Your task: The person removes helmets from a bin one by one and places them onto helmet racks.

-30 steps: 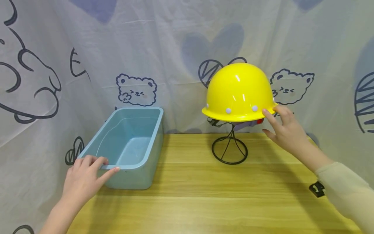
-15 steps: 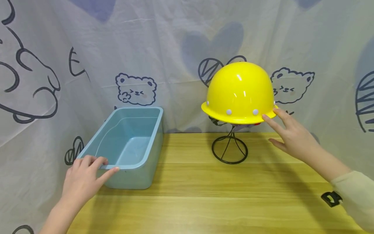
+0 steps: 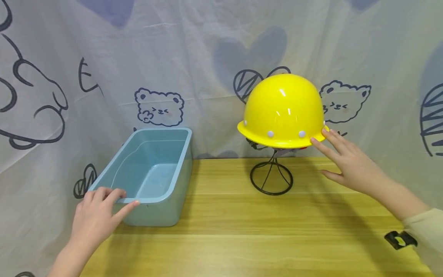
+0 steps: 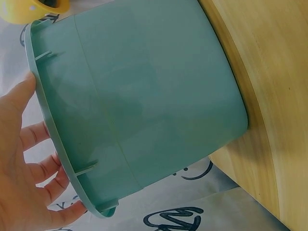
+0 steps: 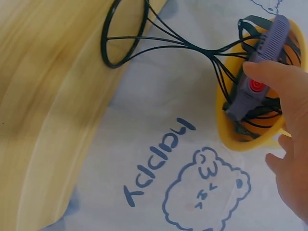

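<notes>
A yellow hard hat [image 3: 283, 107] sits on a black wire stand [image 3: 271, 192], its rim toward me dipped low. My right hand [image 3: 356, 169] has straight fingers touching the hat's right rim; the thumb hangs below, apart from it in the head view. In the right wrist view, the grey headband adjuster [image 5: 267, 45] with its red button [image 5: 256, 85] shows inside the hat, the thumb overlapping it; whether they touch I cannot tell. On the near rim of a blue-green plastic bin [image 3: 183, 165] rests my left hand [image 3: 95, 217], fingers relaxed and spread along the edge [image 4: 57, 137].
Beneath the bin and stand is a wooden table [image 3: 242, 231]. A pale curtain [image 3: 207, 57] with bear drawings hangs close behind and at both sides. A black buckled strap [image 3: 400, 239] is at the right wrist.
The hard hat's near rim has tipped down, hiding more of the headband. My right hand has shifted slightly right, its thumb lower and farther from the hat. The left hand stays on the bin.
</notes>
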Available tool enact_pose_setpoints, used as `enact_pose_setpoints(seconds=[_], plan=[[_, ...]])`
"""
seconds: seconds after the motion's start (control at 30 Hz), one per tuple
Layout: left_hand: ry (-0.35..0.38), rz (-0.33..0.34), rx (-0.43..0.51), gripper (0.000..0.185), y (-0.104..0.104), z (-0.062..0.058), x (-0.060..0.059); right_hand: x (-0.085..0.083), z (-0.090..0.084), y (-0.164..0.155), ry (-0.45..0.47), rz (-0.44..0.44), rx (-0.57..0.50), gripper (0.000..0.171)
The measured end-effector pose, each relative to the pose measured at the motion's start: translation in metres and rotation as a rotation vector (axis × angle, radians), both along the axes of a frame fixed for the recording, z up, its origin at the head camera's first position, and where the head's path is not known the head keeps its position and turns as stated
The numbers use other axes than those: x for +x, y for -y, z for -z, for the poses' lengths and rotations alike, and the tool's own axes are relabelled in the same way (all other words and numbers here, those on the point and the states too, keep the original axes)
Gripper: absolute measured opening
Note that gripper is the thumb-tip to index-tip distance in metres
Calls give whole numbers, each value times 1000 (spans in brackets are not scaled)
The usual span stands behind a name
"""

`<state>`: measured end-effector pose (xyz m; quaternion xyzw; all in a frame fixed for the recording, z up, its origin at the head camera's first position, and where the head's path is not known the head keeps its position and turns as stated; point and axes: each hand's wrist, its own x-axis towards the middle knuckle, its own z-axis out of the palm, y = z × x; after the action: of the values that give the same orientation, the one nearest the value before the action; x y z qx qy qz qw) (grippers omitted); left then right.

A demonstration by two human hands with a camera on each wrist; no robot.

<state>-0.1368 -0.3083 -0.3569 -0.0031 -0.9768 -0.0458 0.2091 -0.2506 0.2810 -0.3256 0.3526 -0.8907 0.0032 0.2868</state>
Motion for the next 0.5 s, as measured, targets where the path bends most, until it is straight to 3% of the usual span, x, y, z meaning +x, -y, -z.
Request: enact_pose_setpoints(seconds=[0.23,0.5], plan=[[-2,5,12,49,0,0,1,2,-4,-7,106,21,46,85],[39,-5,23,50,0,-1,1,3,0,-7,129,44,78,85]])
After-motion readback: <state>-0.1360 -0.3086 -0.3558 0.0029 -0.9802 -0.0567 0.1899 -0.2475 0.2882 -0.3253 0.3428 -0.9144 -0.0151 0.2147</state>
